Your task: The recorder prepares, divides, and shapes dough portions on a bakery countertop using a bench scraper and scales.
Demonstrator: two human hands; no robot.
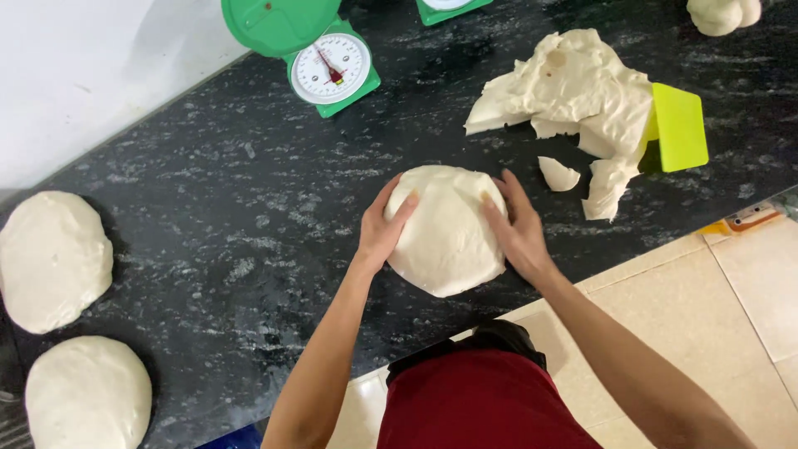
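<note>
Dough ball (447, 231) sits mid-counter near the front edge, and from my remote seat I read both hands as cupped on it. Head view, the only one: left hand (384, 226) presses the ball's 9 o'clock side, fingers curled over its upper edge; right hand (517, 226) lies flat along the 3 o'clock side. Neither palm closes fully; they are spread and bearing against the ball from both flanks, which rests on the black counter (249, 208).

At 1 o'clock from the ball lies the ragged dough mass (573, 91), with a small offcut (557, 175) between it and the right hand, and a yellow-green scraper (680, 126) tucked against its 3 o'clock side. Green scale (328, 62) stands at 11 o'clock. Two finished rounds (54, 259) rest well apart at 9 o'clock, one behind the other.

My judgement: the shaping step is in hand, rounding a portioned piece. The next move seems to call for even inward pressure and a turn, keeping the seam underneath.
</note>
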